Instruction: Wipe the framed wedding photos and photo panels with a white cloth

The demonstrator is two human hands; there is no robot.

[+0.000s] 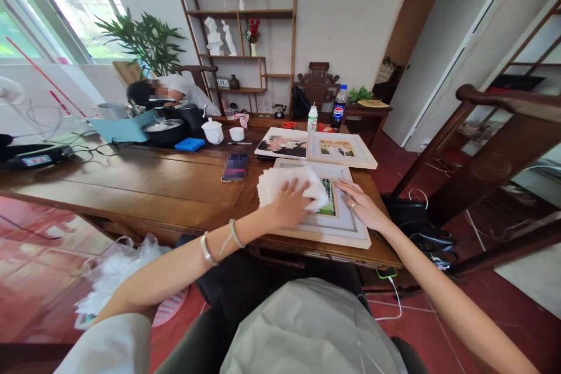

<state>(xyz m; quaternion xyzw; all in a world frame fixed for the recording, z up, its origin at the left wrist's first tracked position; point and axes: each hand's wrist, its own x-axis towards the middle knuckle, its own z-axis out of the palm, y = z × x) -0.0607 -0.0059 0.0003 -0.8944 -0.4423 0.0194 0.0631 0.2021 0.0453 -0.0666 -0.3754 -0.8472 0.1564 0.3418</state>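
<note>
A picture frame (350,235) with a pale border and a small green photo lies near the table's front edge. Across its left part rests a white cloth or tissue (272,181) with a ragged edge, covering some of the photo. My left hand (291,204) presses down on this white sheet, fingers spread over its top. On the frame's right side lies my right hand (362,207), its fingers stretched out flat and a ring on one of them. Just behind are another framed photo (342,148) and a print of people (280,144), side by side.
On the wooden table (184,178) are a phone (235,167), a white teapot (213,131), a blue box (190,144), a milk bottle (312,118) and a cola bottle (339,106). Another person (188,93) leans over at the far left. A wooden chair (486,158) stands at right.
</note>
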